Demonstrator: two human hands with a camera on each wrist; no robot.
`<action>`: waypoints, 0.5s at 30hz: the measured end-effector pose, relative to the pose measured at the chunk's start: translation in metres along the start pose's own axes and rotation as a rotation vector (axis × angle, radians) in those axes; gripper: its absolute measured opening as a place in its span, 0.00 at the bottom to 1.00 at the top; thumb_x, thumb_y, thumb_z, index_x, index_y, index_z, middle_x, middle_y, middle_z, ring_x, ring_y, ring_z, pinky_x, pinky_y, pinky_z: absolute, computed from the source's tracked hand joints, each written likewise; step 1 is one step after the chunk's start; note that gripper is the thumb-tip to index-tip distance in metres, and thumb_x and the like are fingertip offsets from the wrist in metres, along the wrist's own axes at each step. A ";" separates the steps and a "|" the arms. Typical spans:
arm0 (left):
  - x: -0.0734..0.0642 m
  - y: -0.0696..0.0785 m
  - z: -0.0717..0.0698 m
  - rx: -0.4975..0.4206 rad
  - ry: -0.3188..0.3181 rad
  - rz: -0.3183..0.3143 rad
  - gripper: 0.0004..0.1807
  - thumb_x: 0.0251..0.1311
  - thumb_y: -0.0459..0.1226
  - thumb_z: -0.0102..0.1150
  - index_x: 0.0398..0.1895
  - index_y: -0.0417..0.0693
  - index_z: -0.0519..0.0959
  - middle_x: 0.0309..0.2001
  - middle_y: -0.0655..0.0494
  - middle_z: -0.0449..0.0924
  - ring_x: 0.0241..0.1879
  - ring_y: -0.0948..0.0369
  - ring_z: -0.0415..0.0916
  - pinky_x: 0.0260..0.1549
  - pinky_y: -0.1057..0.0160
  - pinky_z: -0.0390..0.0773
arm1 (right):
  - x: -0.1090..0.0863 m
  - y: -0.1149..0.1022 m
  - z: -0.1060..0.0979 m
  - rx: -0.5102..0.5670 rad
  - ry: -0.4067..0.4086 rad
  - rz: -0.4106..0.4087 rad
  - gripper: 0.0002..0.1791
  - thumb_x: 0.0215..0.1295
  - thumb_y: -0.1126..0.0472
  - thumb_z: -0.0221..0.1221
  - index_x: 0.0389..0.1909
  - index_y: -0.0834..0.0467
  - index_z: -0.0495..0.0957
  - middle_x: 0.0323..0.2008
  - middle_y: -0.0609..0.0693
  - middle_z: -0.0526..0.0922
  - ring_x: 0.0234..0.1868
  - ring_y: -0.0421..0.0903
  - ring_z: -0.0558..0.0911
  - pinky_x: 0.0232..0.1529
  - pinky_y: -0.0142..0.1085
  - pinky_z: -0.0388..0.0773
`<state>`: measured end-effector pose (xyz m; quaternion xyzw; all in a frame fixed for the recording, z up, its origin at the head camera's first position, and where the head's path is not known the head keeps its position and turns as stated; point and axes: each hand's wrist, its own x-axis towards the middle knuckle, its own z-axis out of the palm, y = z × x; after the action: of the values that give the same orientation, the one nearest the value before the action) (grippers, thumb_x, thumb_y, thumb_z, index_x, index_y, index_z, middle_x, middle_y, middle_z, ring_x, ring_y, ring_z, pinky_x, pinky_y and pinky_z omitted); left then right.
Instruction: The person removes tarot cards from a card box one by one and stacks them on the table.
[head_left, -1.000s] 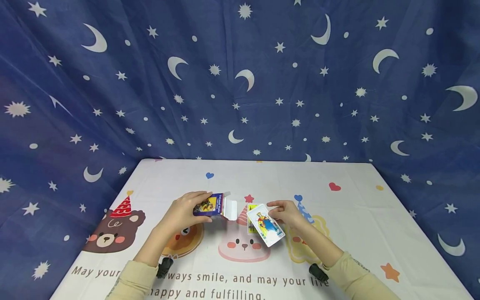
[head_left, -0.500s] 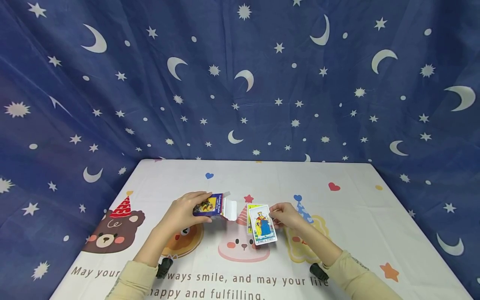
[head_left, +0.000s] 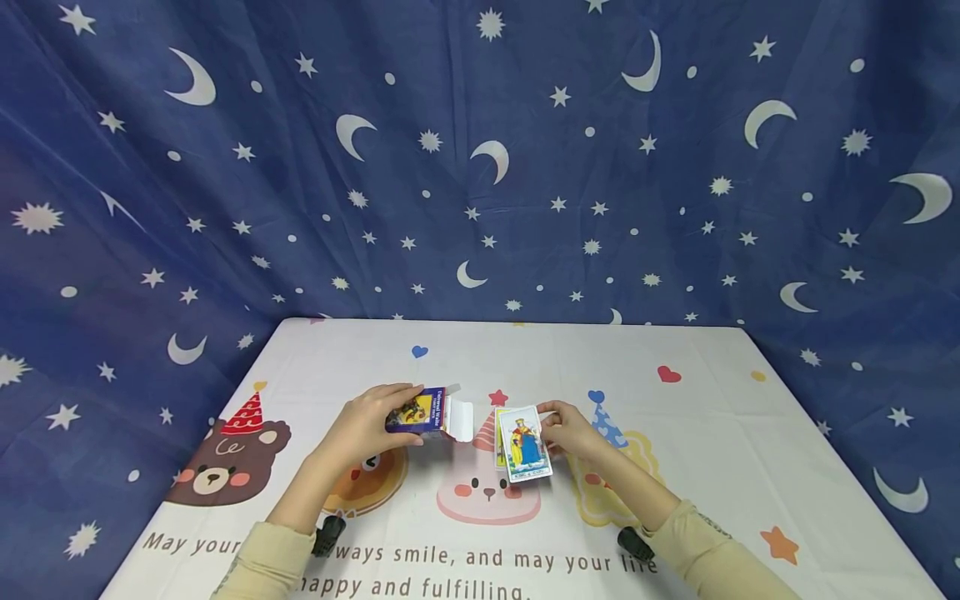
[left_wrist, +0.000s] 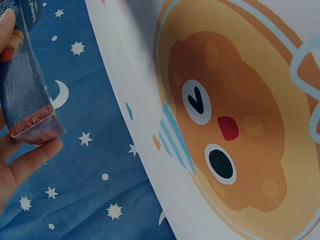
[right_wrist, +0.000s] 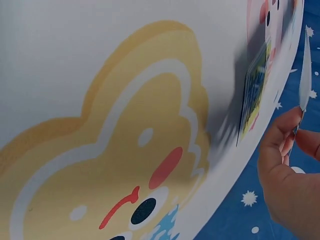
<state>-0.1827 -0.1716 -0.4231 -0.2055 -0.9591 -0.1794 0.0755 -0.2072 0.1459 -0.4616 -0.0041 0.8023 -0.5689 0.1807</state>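
My left hand (head_left: 369,427) grips a blue tarot box (head_left: 418,412) near the table's middle, fingers over the far side and thumb on the near side. The box's white end flap (head_left: 461,421) hangs open toward the right. In the left wrist view, the box's clear-wrapped bottom end (left_wrist: 37,127) shows by the fingers. My right hand (head_left: 576,432) pinches a tarot card (head_left: 525,448) by its right edge, its crowned, robed figure facing up. Below it lies a yellow tarot card (right_wrist: 256,90), mostly covered in the head view; the right wrist view shows a gap between the two.
A white tablecloth (head_left: 375,358) printed with cartoon characters, hearts and lettering covers the table. Behind it hangs a dark blue curtain (head_left: 420,242) with moons and stars. Black wrist straps (head_left: 636,543) sit at both forearms.
The held card has turned from a slant to nearly upright and shifted slightly left, now covering most of the yellow card. My left hand and the box have stayed still.
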 end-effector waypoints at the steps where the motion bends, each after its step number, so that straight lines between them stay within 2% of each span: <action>1: 0.000 0.000 0.000 -0.001 0.001 0.000 0.43 0.40 0.56 0.71 0.63 0.53 0.72 0.61 0.49 0.74 0.60 0.48 0.71 0.56 0.44 0.73 | 0.001 0.000 0.000 0.006 0.003 0.003 0.26 0.55 0.77 0.49 0.57 0.72 0.63 0.27 0.50 0.71 0.24 0.41 0.74 0.25 0.31 0.78; 4: 0.001 0.000 0.000 0.001 0.002 0.001 0.43 0.40 0.55 0.71 0.63 0.53 0.72 0.61 0.49 0.74 0.60 0.48 0.71 0.56 0.44 0.73 | 0.003 0.002 0.000 0.023 0.034 0.022 0.26 0.53 0.78 0.51 0.56 0.72 0.65 0.28 0.52 0.72 0.24 0.41 0.74 0.26 0.33 0.80; 9: 0.000 0.000 0.000 -0.003 0.000 0.001 0.43 0.40 0.55 0.71 0.63 0.53 0.72 0.61 0.49 0.74 0.60 0.47 0.71 0.56 0.43 0.73 | 0.007 0.004 0.000 0.013 0.096 0.069 0.20 0.56 0.76 0.54 0.52 0.73 0.69 0.30 0.55 0.78 0.24 0.40 0.76 0.29 0.34 0.82; 15: 0.000 -0.001 0.000 -0.003 -0.005 -0.007 0.42 0.40 0.54 0.72 0.63 0.53 0.72 0.61 0.48 0.74 0.60 0.47 0.71 0.56 0.43 0.73 | 0.012 0.005 -0.002 0.018 0.122 0.131 0.14 0.59 0.71 0.54 0.45 0.71 0.72 0.24 0.51 0.78 0.20 0.38 0.75 0.25 0.31 0.81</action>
<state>-0.1828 -0.1723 -0.4235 -0.2024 -0.9598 -0.1806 0.0722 -0.2176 0.1472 -0.4692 0.0845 0.8052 -0.5623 0.1683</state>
